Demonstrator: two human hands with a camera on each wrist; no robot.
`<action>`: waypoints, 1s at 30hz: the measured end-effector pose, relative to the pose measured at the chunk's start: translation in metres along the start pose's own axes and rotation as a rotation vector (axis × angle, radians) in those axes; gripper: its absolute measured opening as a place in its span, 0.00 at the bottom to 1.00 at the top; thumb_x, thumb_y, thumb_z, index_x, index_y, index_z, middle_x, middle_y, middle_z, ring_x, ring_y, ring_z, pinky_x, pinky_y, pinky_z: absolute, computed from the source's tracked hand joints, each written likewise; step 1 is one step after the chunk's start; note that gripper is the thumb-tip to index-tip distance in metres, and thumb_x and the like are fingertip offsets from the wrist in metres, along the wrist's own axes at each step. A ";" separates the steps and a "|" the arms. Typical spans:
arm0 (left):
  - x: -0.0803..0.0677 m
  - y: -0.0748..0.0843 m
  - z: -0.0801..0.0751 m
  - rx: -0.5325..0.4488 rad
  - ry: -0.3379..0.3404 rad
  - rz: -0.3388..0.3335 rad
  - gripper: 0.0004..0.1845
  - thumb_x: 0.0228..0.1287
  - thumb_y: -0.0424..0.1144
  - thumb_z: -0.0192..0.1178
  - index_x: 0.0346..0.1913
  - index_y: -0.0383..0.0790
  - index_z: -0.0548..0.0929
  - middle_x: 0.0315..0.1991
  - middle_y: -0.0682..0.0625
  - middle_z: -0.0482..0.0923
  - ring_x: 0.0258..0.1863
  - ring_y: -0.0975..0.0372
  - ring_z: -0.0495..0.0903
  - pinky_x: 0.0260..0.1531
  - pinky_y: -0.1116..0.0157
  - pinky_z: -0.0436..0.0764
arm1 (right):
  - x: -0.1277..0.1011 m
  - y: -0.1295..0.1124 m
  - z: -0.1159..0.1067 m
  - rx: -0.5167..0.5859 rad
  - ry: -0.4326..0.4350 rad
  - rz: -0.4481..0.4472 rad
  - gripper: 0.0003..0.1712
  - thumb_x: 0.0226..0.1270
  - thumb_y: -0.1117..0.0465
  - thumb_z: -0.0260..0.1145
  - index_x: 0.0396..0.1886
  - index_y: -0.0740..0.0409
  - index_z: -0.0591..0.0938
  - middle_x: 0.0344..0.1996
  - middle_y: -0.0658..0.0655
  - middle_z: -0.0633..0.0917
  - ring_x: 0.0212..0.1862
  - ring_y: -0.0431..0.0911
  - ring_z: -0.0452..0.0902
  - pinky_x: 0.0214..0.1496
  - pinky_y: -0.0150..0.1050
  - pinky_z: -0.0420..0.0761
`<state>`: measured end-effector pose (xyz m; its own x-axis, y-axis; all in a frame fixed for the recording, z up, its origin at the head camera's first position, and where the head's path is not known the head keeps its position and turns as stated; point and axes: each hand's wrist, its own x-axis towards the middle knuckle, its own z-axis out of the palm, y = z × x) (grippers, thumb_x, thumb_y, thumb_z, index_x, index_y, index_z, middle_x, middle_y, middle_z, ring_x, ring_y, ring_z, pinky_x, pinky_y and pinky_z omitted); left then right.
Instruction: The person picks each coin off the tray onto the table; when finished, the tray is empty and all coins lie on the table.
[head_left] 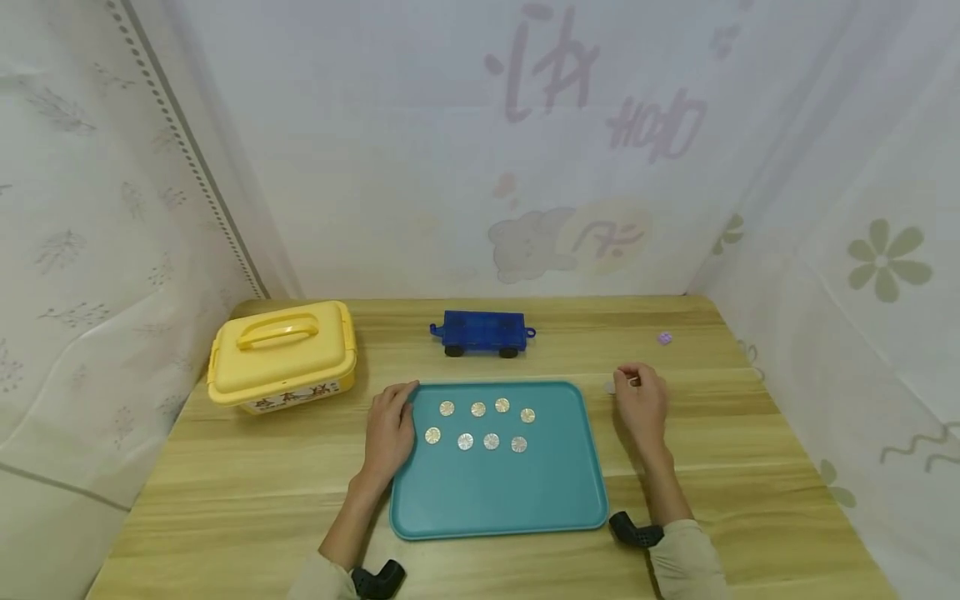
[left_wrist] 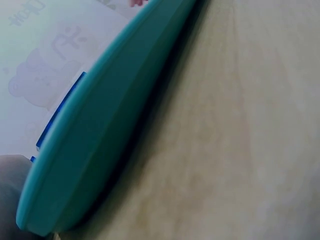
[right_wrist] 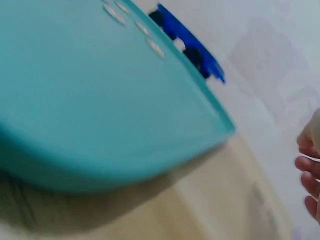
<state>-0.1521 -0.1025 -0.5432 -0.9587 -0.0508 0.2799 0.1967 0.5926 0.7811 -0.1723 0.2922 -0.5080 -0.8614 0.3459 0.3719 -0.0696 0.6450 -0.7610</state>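
Observation:
A teal tray (head_left: 495, 500) lies on the wooden table with several small silvery discs (head_left: 477, 409) in two rows on its far half. My left hand (head_left: 397, 408) rests with relaxed fingers against the tray's left rim (left_wrist: 100, 130). My right hand (head_left: 630, 382) is on the table just right of the tray's far right corner, fingers curled, and seems to pinch a small silvery disc. In the right wrist view the tray (right_wrist: 90, 100) fills the left side, with my curled fingers (right_wrist: 307, 165) at the right edge.
A blue toy wagon (head_left: 483, 332) stands behind the tray. A shut yellow box with a handle (head_left: 282, 354) sits at the back left. A tiny purple piece (head_left: 664, 337) lies at the back right. White curtains enclose the table on three sides.

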 end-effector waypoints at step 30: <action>-0.001 -0.001 0.001 0.024 0.021 0.029 0.20 0.68 0.24 0.54 0.61 0.34 0.80 0.55 0.38 0.79 0.55 0.44 0.74 0.58 0.45 0.71 | -0.052 -0.070 0.053 -0.449 -0.616 -0.435 0.13 0.65 0.54 0.71 0.44 0.55 0.87 0.41 0.53 0.86 0.46 0.50 0.82 0.52 0.49 0.81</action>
<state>-0.1512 -0.1023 -0.5451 -0.9481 -0.0497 0.3140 0.2193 0.6131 0.7590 -0.1489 0.1926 -0.5020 -0.9320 -0.3388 0.1284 -0.3620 0.8863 -0.2889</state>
